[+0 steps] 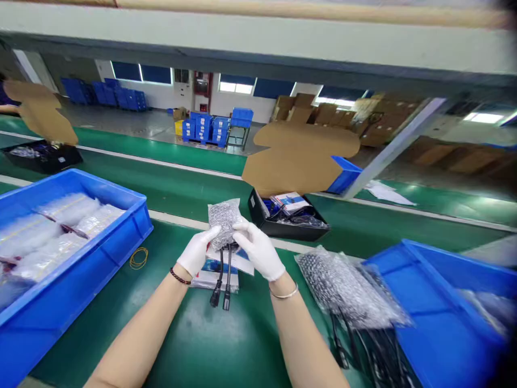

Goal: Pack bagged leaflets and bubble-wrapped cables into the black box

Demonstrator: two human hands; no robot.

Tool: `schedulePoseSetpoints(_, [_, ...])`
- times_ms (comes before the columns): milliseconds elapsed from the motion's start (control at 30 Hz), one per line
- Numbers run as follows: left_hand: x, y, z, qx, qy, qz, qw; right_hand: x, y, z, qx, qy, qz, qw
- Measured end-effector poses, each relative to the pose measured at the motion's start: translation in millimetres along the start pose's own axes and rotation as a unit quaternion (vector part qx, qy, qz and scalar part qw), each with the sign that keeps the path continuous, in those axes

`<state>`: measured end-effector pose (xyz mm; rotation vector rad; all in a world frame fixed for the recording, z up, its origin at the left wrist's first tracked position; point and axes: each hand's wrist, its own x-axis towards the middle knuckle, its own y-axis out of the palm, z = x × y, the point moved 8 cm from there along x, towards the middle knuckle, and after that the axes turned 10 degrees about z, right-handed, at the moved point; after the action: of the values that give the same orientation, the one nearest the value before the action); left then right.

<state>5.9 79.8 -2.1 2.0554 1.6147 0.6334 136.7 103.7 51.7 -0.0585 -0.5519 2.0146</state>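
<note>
Both my hands wear white gloves and hold one bubble-wrap pouch (223, 216) in front of me. My left hand (197, 249) pinches its left edge, and my right hand (257, 249) grips the right side. From the pouch's lower end hang two black cables (228, 275) with connector ends; what the pouch contains is hidden. Beneath lies a stack of printed booklets (208, 277), partly covered by the cables and hands. To the right, several bubble-wrap pouches (347, 285) lie piled, with black cables trailing toward me.
A blue bin (141, 215) of plastic-wrapped packs stands at left, near rubber bands (138, 258). Another blue bin (444, 323) is at right. Beyond my hands, an open black box (288, 229) holds booklets and cables. A second black box (44, 159) sits far left on the green surface.
</note>
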Motion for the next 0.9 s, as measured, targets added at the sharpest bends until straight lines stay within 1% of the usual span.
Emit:
schedulePoseSetpoints(167, [2,-1.5,7,0.047,-0.025,-0.003,0.999,3,-4,-15,-0.009,0.008,0.003,1.0])
schedulePoseSetpoints(233, [1,-1.3,6,0.089,-0.033,-0.007,0.995,4,-6,-18,-0.028,0.011,-0.018,0.999])
schedulePoseSetpoints(300, [-1,-2.1,5,0.132,-0.038,-0.016,0.99,4,-9,-18,-0.06,0.013,-0.046,0.997])
schedulePoseSetpoints(367, [-2,-2.8,5,0.157,-0.041,-0.02,0.987,3,-10,-16,-0.082,0.01,-0.062,0.995])
schedulePoseSetpoints(500, [-4,-4.5,5,0.195,-0.057,-0.022,0.979,2,-10,-15,-0.106,0.011,-0.067,0.992])
schedulePoseSetpoints(600, [-4,-3.0,5,0.213,-0.064,-0.009,0.975,2,-11,-16,-0.119,0.013,-0.069,0.99])
schedulePoseSetpoints(700, [-3,-0.5,5,0.196,-0.065,0.015,0.978,1,-11,-15,-0.12,0.009,-0.068,0.99])
schedulePoseSetpoints(767, [-2,1.4,8,0.163,-0.075,0.036,0.983,1,-9,-14,-0.105,0.011,-0.068,0.992])
schedulePoseSetpoints(833, [-1,1.9,10,0.103,-0.076,0.047,0.991,0,-7,-12,-0.035,0.008,-0.072,0.997])
schedulePoseSetpoints(900, [2,-1.1,9,0.026,-0.053,0.033,0.998,0,-3,-11,0.088,0.003,-0.062,0.994])
